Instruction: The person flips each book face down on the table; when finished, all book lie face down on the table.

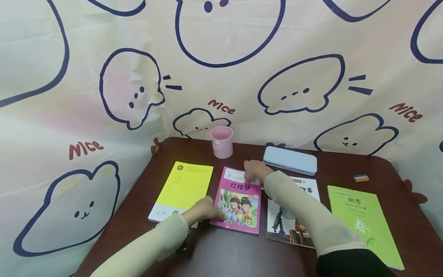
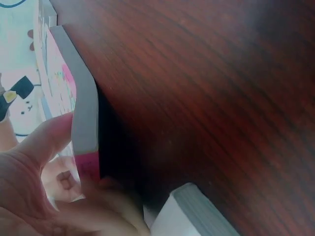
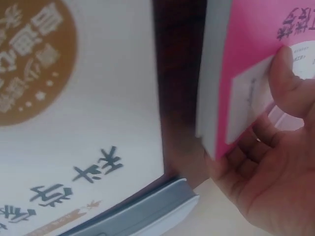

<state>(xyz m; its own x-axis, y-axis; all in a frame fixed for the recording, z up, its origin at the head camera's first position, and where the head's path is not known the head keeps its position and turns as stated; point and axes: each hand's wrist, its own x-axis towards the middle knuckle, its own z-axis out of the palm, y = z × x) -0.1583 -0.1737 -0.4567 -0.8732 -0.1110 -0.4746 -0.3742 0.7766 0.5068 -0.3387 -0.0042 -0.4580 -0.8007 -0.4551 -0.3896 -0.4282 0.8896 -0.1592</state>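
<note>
A pink book [image 1: 238, 209] with a cartoon cover lies at the middle of the table, between both hands. My left hand [image 1: 203, 211] grips its near left corner, thumb on the cover and fingers at the underside. In the left wrist view the book's page edge [image 2: 86, 108] bends up, with a dark gap beneath it. Across the far right corner, my right hand [image 1: 255, 170] pinches the book. The right wrist view shows that thumb [image 3: 286, 73] on the pink cover and the other fingers curled under the edge.
Left of the pink book lies a yellow book [image 1: 187, 184]. A white book [image 1: 288, 231], partly under my right forearm, and a green book [image 1: 360, 223] lie to the right. Farther back are a pink bucket [image 1: 222, 145], a light-blue case [image 1: 290, 159] and a small eraser [image 1: 361, 178].
</note>
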